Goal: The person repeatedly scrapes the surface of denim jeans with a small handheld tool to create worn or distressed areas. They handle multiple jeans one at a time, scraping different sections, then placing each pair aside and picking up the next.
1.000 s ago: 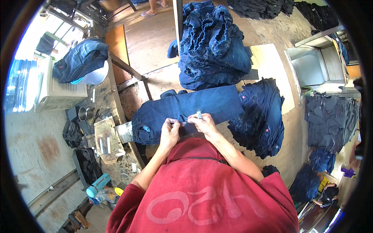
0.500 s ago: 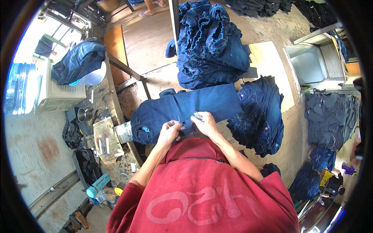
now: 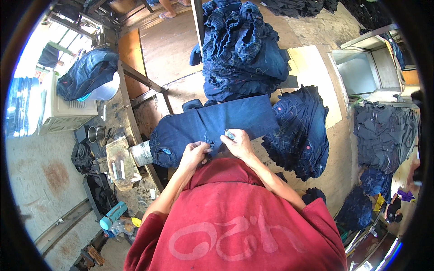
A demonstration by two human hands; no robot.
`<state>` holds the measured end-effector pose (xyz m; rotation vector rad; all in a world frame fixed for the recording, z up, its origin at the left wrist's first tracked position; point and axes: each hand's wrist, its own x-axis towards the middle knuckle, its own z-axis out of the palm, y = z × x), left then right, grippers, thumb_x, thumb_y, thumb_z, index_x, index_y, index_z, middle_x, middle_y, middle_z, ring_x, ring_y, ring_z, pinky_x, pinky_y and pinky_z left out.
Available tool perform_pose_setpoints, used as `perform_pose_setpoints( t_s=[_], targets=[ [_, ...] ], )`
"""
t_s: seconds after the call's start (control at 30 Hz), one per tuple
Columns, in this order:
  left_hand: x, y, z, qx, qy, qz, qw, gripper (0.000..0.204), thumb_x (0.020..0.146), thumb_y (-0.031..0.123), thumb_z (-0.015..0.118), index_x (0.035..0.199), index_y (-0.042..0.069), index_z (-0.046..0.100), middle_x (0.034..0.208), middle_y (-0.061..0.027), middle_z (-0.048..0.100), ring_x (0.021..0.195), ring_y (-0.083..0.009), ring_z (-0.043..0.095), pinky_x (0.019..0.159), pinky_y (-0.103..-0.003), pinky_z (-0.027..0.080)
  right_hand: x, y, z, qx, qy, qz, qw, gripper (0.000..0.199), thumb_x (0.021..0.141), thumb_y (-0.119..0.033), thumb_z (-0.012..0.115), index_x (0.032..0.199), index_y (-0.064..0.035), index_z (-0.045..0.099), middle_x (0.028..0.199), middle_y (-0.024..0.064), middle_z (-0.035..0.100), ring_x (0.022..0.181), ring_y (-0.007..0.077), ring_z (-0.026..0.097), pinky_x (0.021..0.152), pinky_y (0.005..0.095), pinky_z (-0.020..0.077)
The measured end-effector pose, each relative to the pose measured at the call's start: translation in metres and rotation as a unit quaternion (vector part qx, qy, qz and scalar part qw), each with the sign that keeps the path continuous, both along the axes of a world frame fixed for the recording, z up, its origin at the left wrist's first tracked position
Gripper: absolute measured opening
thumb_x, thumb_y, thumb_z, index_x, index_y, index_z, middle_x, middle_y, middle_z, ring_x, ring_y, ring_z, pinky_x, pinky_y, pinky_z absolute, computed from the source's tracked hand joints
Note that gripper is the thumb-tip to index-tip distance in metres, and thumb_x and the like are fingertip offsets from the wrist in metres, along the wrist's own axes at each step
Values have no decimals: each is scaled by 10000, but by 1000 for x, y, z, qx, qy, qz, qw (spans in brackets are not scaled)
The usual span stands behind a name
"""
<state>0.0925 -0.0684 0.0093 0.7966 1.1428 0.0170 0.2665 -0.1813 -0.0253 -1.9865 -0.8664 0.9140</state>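
Note:
A pair of dark blue jeans (image 3: 235, 115) lies stretched sideways in front of me, drawn over a pale support that shows at its left end. My left hand (image 3: 195, 154) is closed, its fingertips pinching the jeans at a small frayed, lighter spot near the cloth's near edge. Just to the right, my right hand (image 3: 238, 143) is closed round a small pale blue-grey object (image 3: 229, 134) that pokes out above the thumb; its kind is too small to tell. The two hands are a short way apart over the denim.
A tall heap of jeans (image 3: 242, 54) stands beyond the work, and another pile (image 3: 300, 133) lies to the right. On the left are a worn bench with a metal cup (image 3: 96, 133), white sticks and a turquoise flask (image 3: 113, 216). A wooden post (image 3: 197, 22) rises at the back.
The view has shifted slightly. My left fingers have moved a little on the frayed spot, where a bit of lighter cloth now stands up; my right hand stays nearly in place with the pale object.

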Motion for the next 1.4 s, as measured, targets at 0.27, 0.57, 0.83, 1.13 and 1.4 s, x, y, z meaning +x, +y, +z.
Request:
perform_pose_setpoints(
  t_s=[0.27, 0.57, 0.83, 1.13, 1.4],
  targets=[
    [3, 0, 0, 13, 17, -25, 999, 130, 1015, 205, 680, 970, 85, 699, 769, 21, 626, 491, -54, 387, 542, -285, 406, -1, -1, -2, 17, 20, -19, 999, 323, 948, -243, 774, 775, -17, 623, 621, 47, 559, 603, 116, 472, 567, 378, 408],
    [-15, 35, 8, -22, -86, -138, 986, 886, 930, 6, 605, 1727, -25, 218, 1212, -182, 758, 652, -63, 551, 611, -262, 507, 8, -3, 44, 4, -65, 16, 998, 261, 1029, -303, 721, 1057, -75, 598, 737, 188, 698, 747, 422, 737, 692, 530, 566],
    [-13, 48, 10, -27, -128, -187, 974, 967, 888, -56, 637, 1743, 11, 190, 1307, -247, 734, 895, -128, 689, 635, -251, 553, 19, 14, 86, -8, -378, 114, 919, 181, 1039, -265, 711, 1012, -101, 640, 713, 151, 718, 678, 403, 733, 605, 522, 554],
    [-15, 49, 1, -43, -124, -174, 976, 967, 883, -61, 624, 1746, 21, 195, 1278, -244, 744, 933, -144, 708, 646, -251, 561, 21, 23, 89, 12, -224, 134, 965, 249, 987, -329, 742, 894, -104, 690, 765, 201, 738, 732, 415, 756, 637, 536, 570],
    [-17, 48, -3, -38, -124, -164, 978, 969, 881, -51, 629, 1738, -12, 178, 1268, -245, 744, 954, -171, 725, 632, -262, 569, 40, 29, 77, -33, -176, 189, 965, 282, 979, -342, 750, 878, -86, 688, 787, 187, 753, 766, 395, 775, 660, 526, 592]
  ],
)
